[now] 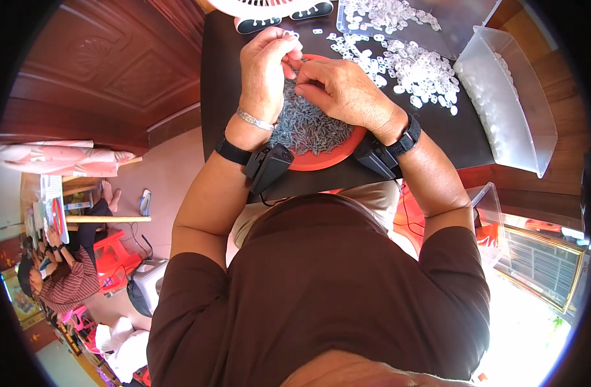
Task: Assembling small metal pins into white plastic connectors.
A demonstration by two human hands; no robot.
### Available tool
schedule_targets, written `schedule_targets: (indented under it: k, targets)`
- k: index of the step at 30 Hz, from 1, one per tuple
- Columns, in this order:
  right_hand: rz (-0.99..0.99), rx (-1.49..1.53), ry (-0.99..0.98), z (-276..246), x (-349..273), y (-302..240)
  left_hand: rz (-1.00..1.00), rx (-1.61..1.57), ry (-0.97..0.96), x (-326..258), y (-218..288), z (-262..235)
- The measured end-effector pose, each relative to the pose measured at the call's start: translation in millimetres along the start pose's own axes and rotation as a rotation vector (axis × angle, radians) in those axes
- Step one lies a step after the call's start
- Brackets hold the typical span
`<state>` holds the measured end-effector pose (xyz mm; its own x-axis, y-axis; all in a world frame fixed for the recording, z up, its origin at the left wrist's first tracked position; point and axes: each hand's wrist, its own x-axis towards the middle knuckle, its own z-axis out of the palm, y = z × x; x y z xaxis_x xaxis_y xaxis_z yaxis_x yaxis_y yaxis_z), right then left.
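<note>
My left hand (263,74) is closed, pinching a small clear plastic piece (291,34) between thumb and fingertips. Close beside it, my right hand (344,93) has its fingers pinched together over a red round tray (318,161); whatever they hold is hidden. Many small grey screw-like parts (311,132) lie in the tray under both hands. To the right of the tray, a loose heap of small clear oval plastic pieces (424,74) is spread on the black table (221,71).
A tipped clear bin (453,35) with more clear pieces lies at the back. At the right edge stands a long translucent bin (528,126) with white pieces. A white fan-like device (257,6) is at the far edge. Another person (66,277) sits at left.
</note>
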<state>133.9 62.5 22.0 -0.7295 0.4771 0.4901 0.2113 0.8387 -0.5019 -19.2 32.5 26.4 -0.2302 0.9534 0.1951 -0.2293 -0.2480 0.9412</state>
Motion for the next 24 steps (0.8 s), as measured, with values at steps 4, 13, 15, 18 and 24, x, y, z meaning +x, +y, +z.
schedule_targets:
  k: [4, 13, 15, 18, 24]
  targets:
    - [0.033, 0.000, -0.035, -0.1, -0.9, 2.1, 0.004, 0.003, -0.016, -0.6, 0.5, 0.1]
    - [0.034, -0.021, -0.077, -2.4, -2.7, 2.3, -0.016, -0.006, 0.002, -1.1, -1.1, 5.0]
    - [0.026, -0.046, -0.103, -2.9, -3.3, 2.9, -0.030, 0.041, -0.026, -1.4, -0.2, 3.4]
    - [0.026, -0.054, -0.124, -4.3, -2.8, 3.1, -0.040, 0.095, -0.056, -2.5, -0.1, 2.6]
    - [0.036, -0.069, -0.163, -2.6, -4.3, 6.3, -0.058, 0.116, -0.066, -3.2, 0.9, 4.1]
